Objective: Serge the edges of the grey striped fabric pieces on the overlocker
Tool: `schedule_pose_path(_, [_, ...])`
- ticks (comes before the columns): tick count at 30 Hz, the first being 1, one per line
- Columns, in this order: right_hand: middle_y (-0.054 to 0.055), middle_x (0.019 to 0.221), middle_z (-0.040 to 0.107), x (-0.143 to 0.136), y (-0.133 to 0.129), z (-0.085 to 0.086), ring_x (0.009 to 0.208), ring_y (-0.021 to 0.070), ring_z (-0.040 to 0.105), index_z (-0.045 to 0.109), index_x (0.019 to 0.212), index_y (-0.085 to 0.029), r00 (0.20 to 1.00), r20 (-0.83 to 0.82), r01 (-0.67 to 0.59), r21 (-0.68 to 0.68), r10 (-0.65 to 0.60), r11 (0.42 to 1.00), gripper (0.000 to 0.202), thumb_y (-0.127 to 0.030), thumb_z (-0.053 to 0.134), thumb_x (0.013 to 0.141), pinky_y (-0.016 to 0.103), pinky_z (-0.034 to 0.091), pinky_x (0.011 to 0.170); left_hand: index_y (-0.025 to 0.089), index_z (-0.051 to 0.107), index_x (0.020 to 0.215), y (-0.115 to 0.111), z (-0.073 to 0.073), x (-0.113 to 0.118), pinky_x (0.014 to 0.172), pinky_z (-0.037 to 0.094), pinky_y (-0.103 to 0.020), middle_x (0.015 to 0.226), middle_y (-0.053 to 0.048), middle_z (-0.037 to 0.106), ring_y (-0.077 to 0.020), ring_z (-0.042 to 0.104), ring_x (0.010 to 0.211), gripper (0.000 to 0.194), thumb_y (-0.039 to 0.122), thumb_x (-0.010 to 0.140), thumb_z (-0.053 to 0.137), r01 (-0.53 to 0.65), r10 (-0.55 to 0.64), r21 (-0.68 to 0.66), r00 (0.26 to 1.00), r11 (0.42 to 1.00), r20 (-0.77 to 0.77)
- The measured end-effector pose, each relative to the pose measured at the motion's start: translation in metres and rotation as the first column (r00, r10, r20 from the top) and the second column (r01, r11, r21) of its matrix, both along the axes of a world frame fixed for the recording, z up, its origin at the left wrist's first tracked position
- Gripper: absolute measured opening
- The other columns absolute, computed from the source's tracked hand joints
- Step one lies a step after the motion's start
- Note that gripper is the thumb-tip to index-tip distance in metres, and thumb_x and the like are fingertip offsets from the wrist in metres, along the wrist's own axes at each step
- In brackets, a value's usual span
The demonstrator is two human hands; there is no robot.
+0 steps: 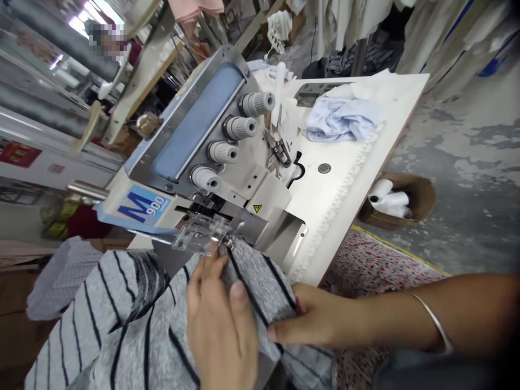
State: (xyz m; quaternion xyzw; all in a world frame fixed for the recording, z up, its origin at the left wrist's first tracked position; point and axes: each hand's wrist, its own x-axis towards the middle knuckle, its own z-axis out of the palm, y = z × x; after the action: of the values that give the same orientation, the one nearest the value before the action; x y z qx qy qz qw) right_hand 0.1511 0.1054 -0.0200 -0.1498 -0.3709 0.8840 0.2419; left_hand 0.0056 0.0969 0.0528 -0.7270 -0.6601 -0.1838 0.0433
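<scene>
Grey fabric with black stripes lies across the front of an overlock sewing machine, one edge running up to the clear guard and presser foot area. My left hand rests flat on this cloth, fingers stretched towards the presser foot and thumb apart. Further right, my right hand pinches the fabric's edge between thumb and fingers. Its wrist wears a silver bangle. The needle itself is too blurred to make out.
Thread snips lie beside the machine on the white table. Behind them sits a crumpled light blue cloth. A box with white thread cones stands on the floor at the right. Garments hang at the back.
</scene>
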Motion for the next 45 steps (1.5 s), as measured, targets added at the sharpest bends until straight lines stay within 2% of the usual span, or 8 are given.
schedule_pose_path(4, [0.000, 0.070, 0.054, -0.010, 0.003, 0.011, 0.067, 0.0126, 0.048, 0.059, 0.075, -0.014, 0.997, 0.070, 0.034, -0.172, -0.022, 0.985, 0.034, -0.047, 0.069, 0.073, 0.026, 0.042, 0.065, 0.022, 0.063, 0.123, 0.004, 0.004, -0.023, 0.110, 0.031, -0.044, 0.140, -0.010, 0.044, -0.0264, 0.040, 0.133, 0.055, 0.049, 0.100, 0.021, 0.033, -0.039, 0.105, 0.998, 0.994, 0.058])
schedule_pose_path(10, [-0.004, 0.068, 0.050, -0.015, 0.021, 0.027, 0.066, 0.0099, 0.045, 0.057, 0.074, -0.015, 0.987, 0.090, 0.144, -0.108, -0.135, 0.984, 0.026, -0.039, 0.066, 0.078, 0.024, 0.038, 0.066, 0.028, 0.062, 0.127, -0.009, -0.003, -0.031, 0.113, 0.031, -0.042, 0.130, -0.003, 0.062, -0.0231, 0.053, 0.127, 0.065, 0.057, 0.099, 0.011, 0.299, -0.304, 0.058, 0.943, 0.952, 0.136])
schedule_pose_path(21, [-0.004, 0.074, 0.059, -0.012, 0.022, 0.025, 0.074, 0.0111, 0.056, 0.061, 0.084, -0.017, 0.966, -0.143, 0.183, -0.198, -0.213, 0.963, 0.028, -0.039, 0.077, 0.076, 0.027, 0.043, 0.080, 0.015, 0.038, 0.147, -0.029, -0.017, 0.026, 0.114, 0.024, -0.029, 0.150, -0.007, 0.045, -0.0175, 0.034, 0.142, 0.068, 0.052, 0.099, 0.007, 0.028, -0.027, 0.085, 0.999, 0.996, -0.017])
schedule_pose_path(28, [-0.008, 0.059, 0.045, -0.006, 0.037, 0.023, 0.060, 0.0076, 0.042, 0.047, 0.064, -0.017, 0.975, -0.026, 0.221, -0.073, -0.223, 0.973, 0.048, -0.048, 0.083, 0.067, 0.024, 0.035, 0.062, 0.028, 0.047, 0.142, -0.022, 0.007, 0.002, 0.112, 0.026, -0.029, 0.146, 0.001, 0.049, -0.0157, 0.041, 0.136, 0.054, 0.044, 0.102, 0.014, 0.085, -0.084, -0.041, 0.996, 0.996, 0.029])
schedule_pose_path(33, [-0.007, 0.071, 0.052, -0.005, 0.033, 0.026, 0.063, 0.0077, 0.048, 0.051, 0.084, -0.018, 0.985, -0.116, 0.086, -0.286, -0.124, 0.954, 0.055, -0.045, 0.089, 0.056, 0.023, 0.042, 0.062, 0.035, 0.046, 0.142, -0.016, 0.010, -0.007, 0.114, 0.023, -0.039, 0.148, 0.001, 0.047, -0.0200, 0.037, 0.139, 0.056, 0.050, 0.101, 0.010, 0.118, -0.112, -0.105, 0.992, 0.987, 0.061])
schedule_pose_path(38, [-0.009, 0.057, 0.037, 0.013, 0.039, 0.024, 0.047, 0.0062, 0.034, 0.049, 0.074, -0.019, 0.998, 0.051, 0.021, 0.031, -0.023, 0.999, 0.044, -0.057, 0.069, 0.079, 0.021, 0.030, 0.045, 0.034, 0.045, 0.142, -0.014, 0.011, -0.004, 0.114, 0.024, -0.044, 0.151, -0.001, 0.043, -0.0240, 0.035, 0.140, 0.055, 0.053, 0.100, 0.015, 0.144, -0.140, -0.095, 0.989, 0.985, 0.040])
schedule_pose_path(42, [-0.006, 0.064, 0.030, 0.017, 0.052, 0.023, 0.060, 0.0086, 0.032, 0.039, 0.058, -0.018, 0.948, 0.100, 0.240, 0.400, -0.303, 0.884, 0.055, -0.060, 0.063, 0.084, 0.024, 0.026, 0.053, 0.034, 0.046, 0.142, -0.013, 0.012, -0.015, 0.114, 0.026, -0.042, 0.151, -0.001, 0.043, -0.0238, 0.035, 0.140, 0.051, 0.048, 0.101, 0.019, 0.161, -0.157, -0.114, 0.987, 0.980, 0.042])
schedule_pose_path(45, [-0.005, 0.067, 0.034, 0.013, 0.055, 0.022, 0.065, 0.0095, 0.035, 0.042, 0.062, -0.018, 0.947, 0.052, 0.271, 0.407, -0.318, 0.872, 0.052, -0.059, 0.068, 0.081, 0.024, 0.028, 0.057, 0.035, 0.048, 0.140, -0.010, 0.010, -0.030, 0.115, 0.025, -0.043, 0.149, -0.001, 0.045, -0.0236, 0.036, 0.140, 0.045, 0.040, 0.102, 0.024, 0.125, -0.119, -0.089, 0.991, 0.988, 0.065])
